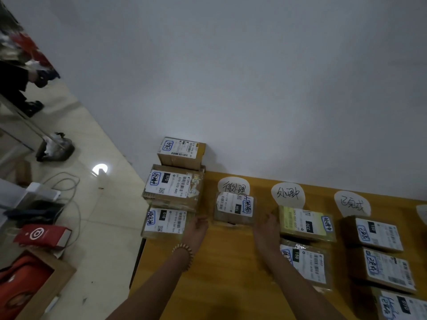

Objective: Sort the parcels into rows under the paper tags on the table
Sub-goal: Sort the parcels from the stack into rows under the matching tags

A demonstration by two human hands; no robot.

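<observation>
On the yellow wooden table (221,269), three handwritten paper tags (233,187) (287,194) (352,203) lie along the wall. A small parcel marked 15H (234,207) sits right under the first tag. My left hand (197,227) is just left of it and my right hand (268,227) just right of it; both are relaxed, holding nothing, with a small gap to the box. Two parcels, 220 (305,224) and 150 (305,262), line up under the second tag. Three parcels (379,234) run under the third. Unsorted parcels (173,185) sit at the table's left end.
The left pile has a small box (181,150) at the back and a parcel marked 010 (165,221) at the front edge. Part of another tag (422,213) shows at the far right. On the floor to the left are a red box (44,235), cables (67,185) and an open carton (46,285).
</observation>
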